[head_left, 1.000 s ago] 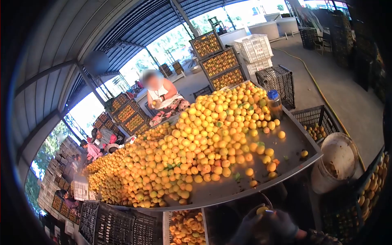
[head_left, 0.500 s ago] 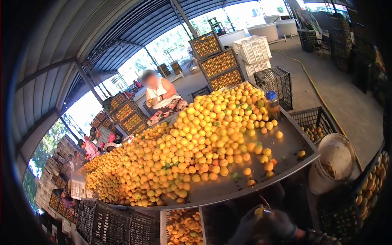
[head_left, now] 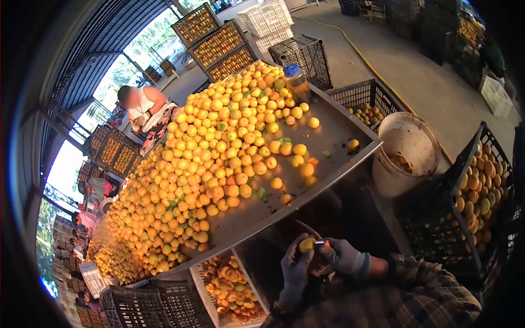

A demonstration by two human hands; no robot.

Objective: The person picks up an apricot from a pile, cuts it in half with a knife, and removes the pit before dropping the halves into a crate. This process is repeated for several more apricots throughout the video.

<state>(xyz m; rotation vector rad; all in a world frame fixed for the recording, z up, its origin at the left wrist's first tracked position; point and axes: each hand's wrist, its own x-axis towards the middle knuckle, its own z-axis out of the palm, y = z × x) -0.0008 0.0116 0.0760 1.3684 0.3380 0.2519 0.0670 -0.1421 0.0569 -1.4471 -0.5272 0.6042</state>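
Observation:
Both my hands are gloved in grey and close together below the steel table's front edge. A yellow apricot [head_left: 307, 245] sits in the fingers of my left hand [head_left: 295, 269]. My right hand [head_left: 348, 257] grips a small knife [head_left: 320, 242] with a shiny collar; its thin curved blade appears to reach up past the apricot. Whether the blade touches the fruit I cannot make out. Heaped on the steel table [head_left: 333, 175] in front of me are many whole apricots [head_left: 219, 147]. Left of my hands, a white crate [head_left: 205, 298] holds cut apricot halves [head_left: 232, 287].
A stained white bucket [head_left: 407, 153] stands right of the table, near a black crate of fruit [head_left: 481, 186]. A blue-capped jar [head_left: 296, 83] rests on the table. Black crates [head_left: 156, 306] are at lower left. Another person [head_left: 147, 112] sits across the table.
My view has swung right and down, so the table appears further left and my hands show more fully. The apricot and knife are still in my hands.

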